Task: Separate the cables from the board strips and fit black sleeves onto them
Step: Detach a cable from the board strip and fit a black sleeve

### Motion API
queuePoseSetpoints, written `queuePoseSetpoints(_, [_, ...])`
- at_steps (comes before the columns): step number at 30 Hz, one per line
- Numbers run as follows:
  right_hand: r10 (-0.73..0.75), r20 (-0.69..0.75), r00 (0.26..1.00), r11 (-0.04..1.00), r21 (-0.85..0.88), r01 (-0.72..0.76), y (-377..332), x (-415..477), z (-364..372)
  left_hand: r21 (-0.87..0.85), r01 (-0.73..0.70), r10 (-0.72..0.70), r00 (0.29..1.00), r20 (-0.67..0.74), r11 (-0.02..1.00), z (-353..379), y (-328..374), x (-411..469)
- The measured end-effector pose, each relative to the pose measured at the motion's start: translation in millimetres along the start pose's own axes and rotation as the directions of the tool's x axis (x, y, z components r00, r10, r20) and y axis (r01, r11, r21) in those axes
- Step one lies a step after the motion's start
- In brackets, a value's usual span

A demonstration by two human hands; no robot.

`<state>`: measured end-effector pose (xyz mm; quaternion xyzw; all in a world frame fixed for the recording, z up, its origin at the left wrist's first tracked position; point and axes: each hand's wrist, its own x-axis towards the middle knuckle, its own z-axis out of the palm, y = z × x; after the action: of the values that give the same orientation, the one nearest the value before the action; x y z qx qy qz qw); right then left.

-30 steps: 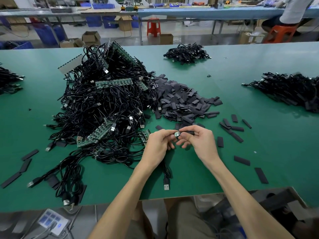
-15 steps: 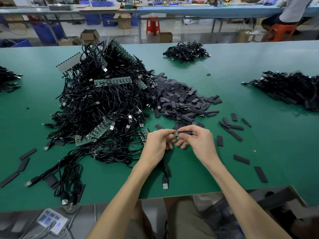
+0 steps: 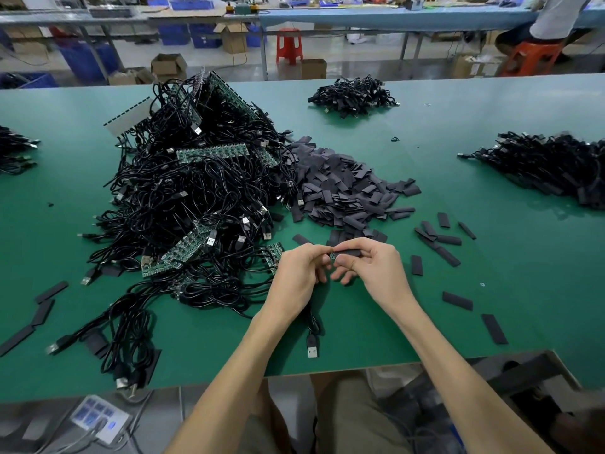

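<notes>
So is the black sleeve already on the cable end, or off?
Partly on, it seems: only a green tip shows between the sleeve in the right hand and the left hand.

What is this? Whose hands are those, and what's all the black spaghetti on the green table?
This picture comes from a camera worn on a person's head, looking down at their own two hands; there is no robot. On the green table lies a big tangle of black cables joined to green board strips, with a heap of flat black sleeves beside it. The left hand pinches the end of one cable, whose USB plug lies near the table's edge. The right hand holds a black sleeve against that end.
</notes>
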<state>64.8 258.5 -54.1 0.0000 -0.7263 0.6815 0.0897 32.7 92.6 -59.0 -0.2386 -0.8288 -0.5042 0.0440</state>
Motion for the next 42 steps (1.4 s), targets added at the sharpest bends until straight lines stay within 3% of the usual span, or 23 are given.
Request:
queuePoseSetpoints(5, [0.002,0.029,1.0,0.999,0.043,-0.004,1,1,-2,-0.043,0.06,-0.06,0.998,0.017,0.997,1,1,-1])
queuePoseSetpoints(15, [-0.024,-0.066,0.998,0.991,0.131,0.033,4,5,-7,-0.419,0.161,-0.162,0.986,0.033,0.893,-12,2,5])
queuePoseSetpoints(32, [-0.012,0.04,0.999,0.998,0.059,0.01,3,2,-4,-0.519,0.189,-0.175,0.982,0.077,0.834,-13,2,2])
queuePoseSetpoints(38, [-0.013,0.04,0.999,0.998,-0.056,0.015,1,0,-3,-0.519,0.199,-0.182,0.98,0.084,0.831,-15,3,2])
queuePoseSetpoints(40, [-0.085,-0.01,0.996,0.976,-0.203,0.081,0,-1,-1,-0.531,0.198,-0.184,0.98,0.08,0.824,-14,4,3])
queuePoseSetpoints(42, [-0.234,-0.057,0.971,0.882,-0.432,0.187,-1,-2,1,-0.551,0.2,-0.19,0.979,0.077,0.81,-13,4,3])
